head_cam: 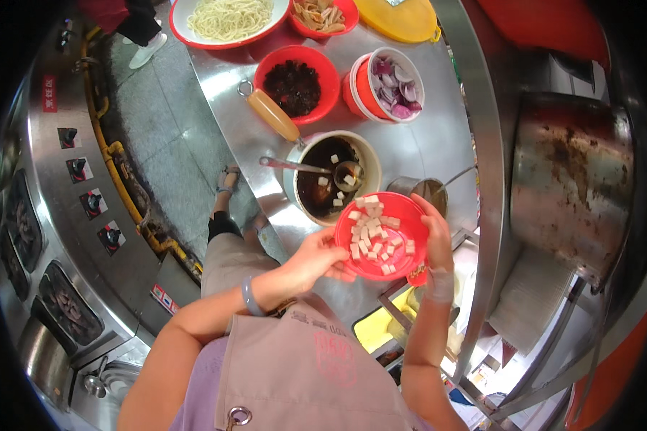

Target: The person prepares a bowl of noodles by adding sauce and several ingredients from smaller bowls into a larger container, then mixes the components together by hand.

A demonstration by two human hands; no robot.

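Both hands grip a red plastic bowl [407, 253] by opposite sides of its rim. My left hand [318, 258] has the near left edge, and my right hand [436, 231] the right edge. Pale cubes [371, 226], perhaps tofu or taro, lie mostly toward the bowl's left side. Just beyond it stands a cream-coloured pot [374, 156] of dark liquid, with several similar cubes floating inside. A metal ladle [350, 175] rests in that pot, its handle over the left rim. Another tool with a wooden handle [272, 114] leans at the pot's far edge.
On the steel table [436, 145] stand a red bowl of dark cubes [291, 86], a tub of cut red onion [393, 89], a bowl of noodles [231, 19] and a yellow lid [404, 21]. A metal container [431, 194] is near my right hand. Stove knobs [93, 203] line the left.
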